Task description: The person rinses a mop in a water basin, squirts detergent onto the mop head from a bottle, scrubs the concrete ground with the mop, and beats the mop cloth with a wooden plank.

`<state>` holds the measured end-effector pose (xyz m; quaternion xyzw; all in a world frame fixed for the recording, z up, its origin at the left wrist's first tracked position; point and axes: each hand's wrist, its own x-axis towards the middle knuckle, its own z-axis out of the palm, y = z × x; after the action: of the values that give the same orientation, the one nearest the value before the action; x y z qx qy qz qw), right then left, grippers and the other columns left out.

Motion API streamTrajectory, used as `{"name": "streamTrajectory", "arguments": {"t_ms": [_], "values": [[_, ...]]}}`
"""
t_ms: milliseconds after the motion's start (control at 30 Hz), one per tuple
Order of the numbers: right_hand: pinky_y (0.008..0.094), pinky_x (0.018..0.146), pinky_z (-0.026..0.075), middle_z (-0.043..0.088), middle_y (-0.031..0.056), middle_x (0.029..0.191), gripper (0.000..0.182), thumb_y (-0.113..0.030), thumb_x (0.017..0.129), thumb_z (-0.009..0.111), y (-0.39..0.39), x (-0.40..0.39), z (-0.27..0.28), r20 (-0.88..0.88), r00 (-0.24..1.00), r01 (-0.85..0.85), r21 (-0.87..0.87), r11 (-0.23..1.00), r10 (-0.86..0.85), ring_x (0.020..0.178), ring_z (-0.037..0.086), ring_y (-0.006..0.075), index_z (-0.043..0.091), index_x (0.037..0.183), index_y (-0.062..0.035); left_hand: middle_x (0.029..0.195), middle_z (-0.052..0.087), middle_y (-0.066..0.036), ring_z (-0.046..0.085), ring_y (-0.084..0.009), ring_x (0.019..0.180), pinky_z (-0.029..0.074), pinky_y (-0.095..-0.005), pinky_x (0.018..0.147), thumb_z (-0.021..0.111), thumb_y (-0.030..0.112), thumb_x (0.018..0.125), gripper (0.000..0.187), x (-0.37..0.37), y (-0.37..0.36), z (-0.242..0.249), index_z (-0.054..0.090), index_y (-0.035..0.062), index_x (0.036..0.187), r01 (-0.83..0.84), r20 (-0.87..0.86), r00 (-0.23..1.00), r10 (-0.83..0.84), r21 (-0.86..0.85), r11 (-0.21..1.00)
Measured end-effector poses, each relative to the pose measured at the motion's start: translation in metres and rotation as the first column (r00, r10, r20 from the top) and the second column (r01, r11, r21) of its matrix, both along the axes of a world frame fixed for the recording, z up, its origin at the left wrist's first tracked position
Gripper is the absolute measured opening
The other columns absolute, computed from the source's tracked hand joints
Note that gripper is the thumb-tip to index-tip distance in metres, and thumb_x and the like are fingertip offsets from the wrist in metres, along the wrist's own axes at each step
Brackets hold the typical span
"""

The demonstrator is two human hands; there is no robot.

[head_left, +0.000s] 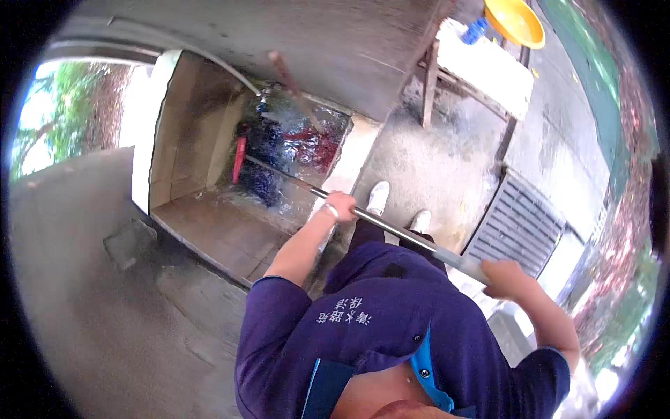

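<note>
A long metal pole (391, 227) crosses in front of my body, slanting into a tiled basin (209, 227). My left hand (340, 206) is closed around its middle, near the basin's edge. At its upper grey end, my right hand (504, 279) is wrapped round it. The far end meets a red bar (239, 159) with wet dark-blue strands (264, 185) beside it, so it looks like a mop. A second, wooden handle (287, 78) leans in the basin near some red, wet material (310, 148); whether they join is blurred.
A tap (262, 98) on a thin pipe stands over the basin. At the upper right, a white-topped table (488, 73) holds a blue bottle (475, 31) and a yellow bowl (516, 22). A floor grate (513, 227) lies right of my white shoes (377, 197).
</note>
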<state>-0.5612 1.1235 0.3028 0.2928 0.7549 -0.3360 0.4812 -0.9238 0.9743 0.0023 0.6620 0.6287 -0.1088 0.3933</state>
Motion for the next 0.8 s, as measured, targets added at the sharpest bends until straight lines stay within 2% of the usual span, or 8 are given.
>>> {"name": "streamTrajectory", "arguments": {"t_ms": [133, 233, 300, 367, 500, 567, 633, 800], "values": [[0.0449, 0.070, 0.047, 0.063, 0.0183, 0.081, 0.028, -0.009, 0.065, 0.063, 0.034, 0.003, 0.078, -0.054, 0.996, 0.086, 0.399, 0.913, -0.071, 0.082, 0.061, 0.0372, 0.054, 0.092, -0.0060, 0.068, 0.064, -0.011, 0.063, -0.0319, 0.072, 0.049, -0.0425, 0.066, 0.065, 0.040, 0.067, 0.027, 0.019, 0.047, 0.052, 0.064, 0.0132, 0.064, -0.111, 0.191, 0.978, 0.081, 0.153, 0.982], [0.0457, 0.083, 0.044, 0.059, 0.0183, 0.100, 0.049, 0.000, 0.065, 0.063, 0.042, -0.046, 0.148, -0.197, 0.972, 0.235, 0.737, 0.633, -0.132, 0.093, 0.059, 0.0333, 0.052, 0.113, -0.0034, 0.068, 0.063, -0.010, 0.062, -0.0313, 0.070, 0.048, -0.0418, 0.062, 0.067, 0.043, 0.065, 0.029, 0.007, 0.084, 0.091, 0.064, 0.0143, 0.063, -0.192, 0.273, 0.952, 0.137, 0.186, 0.963], [0.0510, 0.097, 0.036, 0.055, 0.0152, 0.108, 0.048, -0.002, 0.069, 0.063, 0.050, -0.065, 0.163, -0.244, 0.882, 0.103, 0.935, 0.339, 0.404, 0.103, 0.055, 0.0307, 0.050, 0.115, -0.0046, 0.066, 0.063, -0.008, 0.061, -0.0298, 0.064, 0.047, -0.0399, 0.058, 0.069, 0.043, 0.065, 0.027, -0.020, 0.101, 0.110, 0.063, 0.0158, 0.065, -0.231, 0.290, 0.943, 0.165, 0.209, 0.950], [0.0556, 0.102, 0.029, 0.055, 0.0151, 0.108, 0.043, -0.001, 0.073, 0.060, 0.051, -0.095, 0.180, -0.343, 0.699, 0.204, 0.937, 0.285, 0.627, 0.104, 0.055, 0.0314, 0.048, 0.114, -0.0044, 0.070, 0.063, -0.010, 0.060, -0.0299, 0.064, 0.047, -0.0403, 0.057, 0.073, 0.036, 0.060, 0.031, -0.055, 0.110, 0.128, 0.063, 0.0105, 0.073, -0.475, 0.460, 0.838, 0.295, 0.346, 0.809], [0.0504, 0.087, 0.042, 0.059, 0.0183, 0.098, 0.028, 0.001, 0.071, 0.063, 0.080, -0.123, 0.148, -0.891, 0.222, 0.330, 0.452, 0.829, 0.397, 0.095, 0.058, 0.0334, 0.057, 0.098, -0.0023, 0.067, 0.061, -0.009, 0.058, -0.0166, 0.059, 0.046, -0.0296, 0.056, 0.072, 0.015, 0.066, 0.019, -0.134, 0.113, 0.174, 0.061, 0.0037, 0.076, -0.858, 0.699, 0.510, 0.502, 0.367, 0.360], [0.0430, 0.081, 0.045, 0.060, 0.0175, 0.095, 0.028, -0.001, 0.070, 0.065, 0.093, -0.162, 0.111, -0.869, 0.442, 0.383, 0.408, 0.829, 0.223, 0.089, 0.059, 0.0342, 0.058, 0.097, -0.0015, 0.067, 0.061, -0.005, 0.054, -0.0102, 0.061, 0.044, -0.0260, 0.057, 0.073, 0.010, 0.066, 0.017, -0.176, 0.102, 0.223, 0.060, 0.0017, 0.073, -0.873, 0.730, 0.475, 0.491, 0.460, 0.160], [0.0404, 0.081, 0.045, 0.061, 0.0164, 0.098, 0.033, -0.003, 0.069, 0.066, 0.109, -0.195, 0.055, -0.865, 0.381, 0.203, 0.424, 0.883, 0.328, 0.090, 0.058, 0.0349, 0.057, 0.101, -0.0012, 0.068, 0.060, -0.001, 0.051, -0.0079, 0.061, 0.043, -0.0239, 0.057, 0.075, 0.011, 0.068, 0.018, -0.204, 0.083, 0.287, 0.060, 0.0023, 0.072, -0.719, 0.632, 0.570, 0.525, 0.693, -0.052], [0.0447, 0.094, 0.037, 0.054, 0.0178, 0.110, 0.039, -0.008, 0.069, 0.062, 0.097, -0.315, -0.018, -0.872, 0.129, -0.093, 0.462, 0.882, 0.471, 0.107, 0.049, 0.0339, 0.054, 0.106, -0.0005, 0.064, 0.057, -0.001, 0.051, -0.0091, 0.055, 0.042, -0.0249, 0.052, 0.068, 0.010, 0.081, 0.018, -0.258, 0.000, 0.331, 0.057, 0.0046, 0.068, -0.637, 0.826, 0.261, 0.499, 0.536, -0.554]]}}
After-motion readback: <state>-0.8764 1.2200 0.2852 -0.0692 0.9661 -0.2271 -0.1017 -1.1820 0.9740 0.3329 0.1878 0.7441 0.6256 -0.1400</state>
